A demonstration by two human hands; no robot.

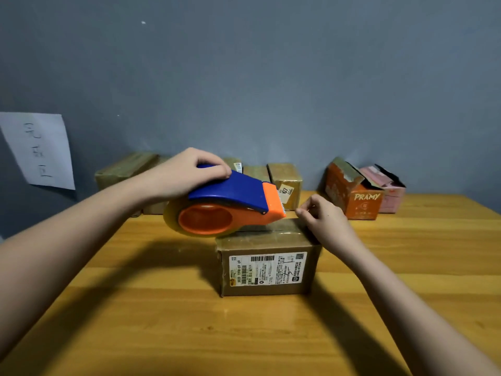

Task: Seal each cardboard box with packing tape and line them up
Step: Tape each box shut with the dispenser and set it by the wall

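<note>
**Tape about to go onto the box in the middle of the surface**

The step in hand looks like the start of a tape run. A brown cardboard box [267, 263] with a shipping label on its near side sits at the middle of the wooden surface [162, 321], well clear of every edge. The left hand [187, 173] is curled around the blue handle of the tape dispenser [227, 206] and holds it tilted, its orange nose just over the far edge of the box top. The right hand [324, 222] hovers at the box's far right corner, thumb and forefinger drawn together right at the cutter; they seem to pinch the free end of the tape, though clear tape is too hard to see to be sure.

Along the far edge of the surface, against the wall, stands a row of taped brown boxes [284, 183]. Near the far right corner sit an orange box [355, 198] and a pink box [390, 194], flaps open.

Next, by my reading, the tape end needs pressing down on the top, then the dispenser drawn along the seam, keeping the strip straight and the box from sliding.
</note>
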